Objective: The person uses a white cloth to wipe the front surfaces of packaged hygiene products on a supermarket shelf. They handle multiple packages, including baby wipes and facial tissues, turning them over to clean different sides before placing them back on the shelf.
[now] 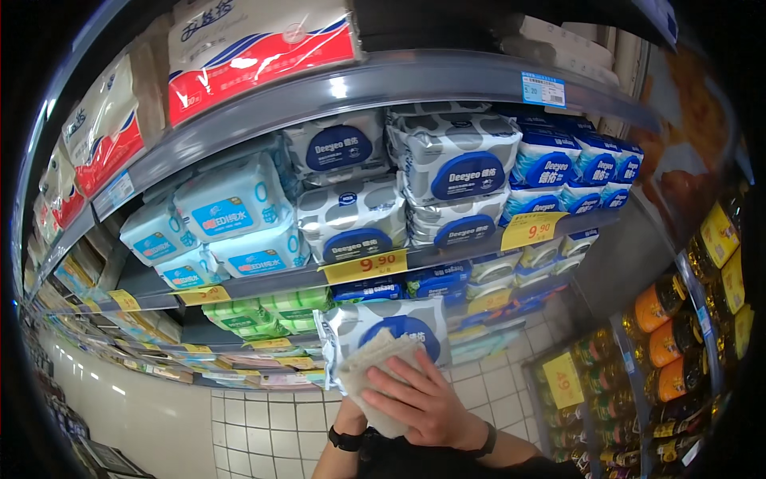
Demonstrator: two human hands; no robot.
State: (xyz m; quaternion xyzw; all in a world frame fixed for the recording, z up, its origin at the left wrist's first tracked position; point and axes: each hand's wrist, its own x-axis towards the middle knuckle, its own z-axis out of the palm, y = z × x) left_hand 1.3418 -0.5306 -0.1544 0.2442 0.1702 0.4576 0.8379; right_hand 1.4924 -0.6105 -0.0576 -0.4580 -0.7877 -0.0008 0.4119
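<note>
A silver-grey pack of Deeyeo wipes point(341, 326) with a dark blue oval is held up before the shelves. My left hand point(351, 413) supports it from behind and below; its fingers are hidden, and only the wrist side shows. Spread over a folded, pale beige cloth point(365, 365), my right hand point(413, 395) presses the cloth against the front of the pack. The cloth covers the pack's lower middle and part of its blue oval. Each wrist wears a dark band.
Stacked Deeyeo wipes point(458, 158) and light blue packs point(230, 197) fill the shelf ahead, behind yellow price tags point(365, 266). An upper shelf edge point(359, 78) juts above. Racked bottles point(664, 335) stand at right. Below is a tiled floor point(257, 425).
</note>
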